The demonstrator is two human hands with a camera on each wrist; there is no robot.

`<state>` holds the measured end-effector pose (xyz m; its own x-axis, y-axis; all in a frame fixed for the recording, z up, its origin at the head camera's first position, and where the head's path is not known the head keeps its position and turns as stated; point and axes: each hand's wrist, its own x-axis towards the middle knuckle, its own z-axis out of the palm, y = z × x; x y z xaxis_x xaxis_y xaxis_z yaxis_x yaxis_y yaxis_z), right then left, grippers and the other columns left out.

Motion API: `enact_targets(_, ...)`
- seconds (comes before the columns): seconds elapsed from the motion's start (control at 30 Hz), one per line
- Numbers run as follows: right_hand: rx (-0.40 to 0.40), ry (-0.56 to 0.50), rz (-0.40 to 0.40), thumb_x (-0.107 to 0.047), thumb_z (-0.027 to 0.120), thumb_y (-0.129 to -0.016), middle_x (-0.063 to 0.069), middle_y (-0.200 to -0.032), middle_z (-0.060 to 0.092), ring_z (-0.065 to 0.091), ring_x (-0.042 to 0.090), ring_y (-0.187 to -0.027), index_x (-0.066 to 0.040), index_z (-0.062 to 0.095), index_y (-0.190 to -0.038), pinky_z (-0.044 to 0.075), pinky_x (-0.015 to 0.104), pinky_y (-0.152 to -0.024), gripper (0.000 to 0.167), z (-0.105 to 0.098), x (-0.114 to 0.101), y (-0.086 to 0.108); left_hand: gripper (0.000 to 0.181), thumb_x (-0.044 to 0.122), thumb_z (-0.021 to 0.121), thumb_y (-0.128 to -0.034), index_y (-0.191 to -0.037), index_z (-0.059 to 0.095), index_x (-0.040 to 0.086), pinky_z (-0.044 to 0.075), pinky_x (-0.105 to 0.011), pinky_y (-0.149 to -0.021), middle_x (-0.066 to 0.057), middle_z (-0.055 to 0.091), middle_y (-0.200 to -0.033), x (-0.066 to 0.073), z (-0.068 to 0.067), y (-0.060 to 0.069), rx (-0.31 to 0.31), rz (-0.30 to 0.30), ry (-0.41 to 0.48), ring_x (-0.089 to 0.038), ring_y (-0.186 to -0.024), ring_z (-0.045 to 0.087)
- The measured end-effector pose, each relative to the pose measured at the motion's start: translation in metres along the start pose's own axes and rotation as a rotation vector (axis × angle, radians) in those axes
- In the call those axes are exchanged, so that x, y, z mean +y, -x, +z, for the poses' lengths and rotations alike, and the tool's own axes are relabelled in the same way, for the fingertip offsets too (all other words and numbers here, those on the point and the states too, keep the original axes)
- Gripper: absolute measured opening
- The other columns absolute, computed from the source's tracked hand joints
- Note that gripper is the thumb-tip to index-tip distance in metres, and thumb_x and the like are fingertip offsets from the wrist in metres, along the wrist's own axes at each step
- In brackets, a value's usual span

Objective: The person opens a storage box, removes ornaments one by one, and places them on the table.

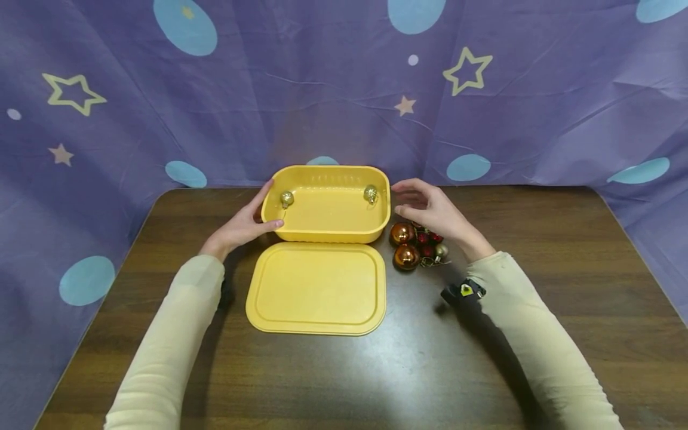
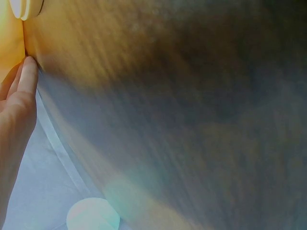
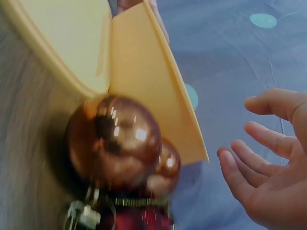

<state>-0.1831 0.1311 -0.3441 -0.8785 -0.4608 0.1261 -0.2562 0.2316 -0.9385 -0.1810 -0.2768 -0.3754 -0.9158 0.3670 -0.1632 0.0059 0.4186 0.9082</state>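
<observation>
A yellow plastic box (image 1: 328,232) stands near the back of the table, with two small gold Christmas ornaments, a left one (image 1: 287,198) and a right one (image 1: 371,193), inside. My left hand (image 1: 242,224) holds the box's left end, thumb over the front rim and fingers along the side. Just off the right end is my right hand (image 1: 430,209), its fingers loosely bent and nothing in them. Beneath and in front of it lies a cluster of ornaments: large copper balls (image 1: 407,257) and smaller red ones (image 1: 427,251), partly hidden by that hand.
A flat yellow lid (image 1: 317,289) lies on the brown wooden table (image 1: 537,286) directly in front of the box. Behind the table hangs a purple curtain (image 1: 322,89) with stars and blue spots, close to the box's back side.
</observation>
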Motion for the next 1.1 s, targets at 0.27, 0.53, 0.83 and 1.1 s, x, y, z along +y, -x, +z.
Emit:
enact_targets(0.27, 0.011, -0.037, 0.022, 0.0, 0.063, -0.09, 0.025, -0.13, 0.053, 0.052, 0.037, -0.119, 0.009, 0.052, -0.127, 0.045, 0.039, -0.095, 0.039, 0.022, -0.01, -0.023, 0.094, 0.008, 0.064, -0.0939, -0.155, -0.002, 0.035, 0.046, -0.019, -0.085, -0.006, 0.005, -0.16, -0.004, 0.0, -0.001, -0.008, 0.027, 0.038, -0.036, -0.124, 0.045)
enact_targets(0.53, 0.038, -0.056, 0.083, 0.001, 0.062, -0.089, 0.023, -0.132, 0.05, 0.047, 0.041, -0.124, 0.008, 0.051, -0.128, 0.043, 0.038, -0.098, 0.041, 0.038, -0.015, -0.046, 0.093, 0.008, 0.063, -0.0944, -0.155, -0.002, 0.036, 0.048, -0.021, -0.084, -0.012, 0.013, -0.158, -0.003, -0.002, -0.001, -0.005, 0.023, 0.031, -0.024, -0.113, 0.053)
enact_targets(0.83, 0.065, 0.023, 0.186, -0.008, 0.064, -0.091, 0.023, -0.142, 0.041, 0.04, 0.04, -0.129, 0.001, 0.047, -0.138, 0.033, 0.042, -0.105, 0.051, 0.055, -0.016, -0.064, 0.093, 0.01, 0.064, -0.0942, -0.155, -0.002, 0.036, 0.046, -0.019, -0.084, -0.009, 0.007, -0.16, -0.002, -0.002, 0.0, 0.002, 0.007, 0.023, -0.035, -0.121, 0.047)
enact_targets(1.1, 0.133, 0.05, 0.26, -0.015, 0.065, -0.09, 0.019, -0.146, 0.036, 0.043, 0.035, -0.124, -0.005, 0.043, -0.143, 0.036, 0.041, -0.1, 0.058, 0.069, -0.013, -0.072, 0.093, 0.014, 0.065, -0.0938, -0.155, -0.001, 0.037, 0.046, -0.019, -0.085, -0.009, 0.008, -0.16, -0.003, -0.002, -0.001, 0.002, -0.009, 0.01, -0.035, -0.123, 0.046)
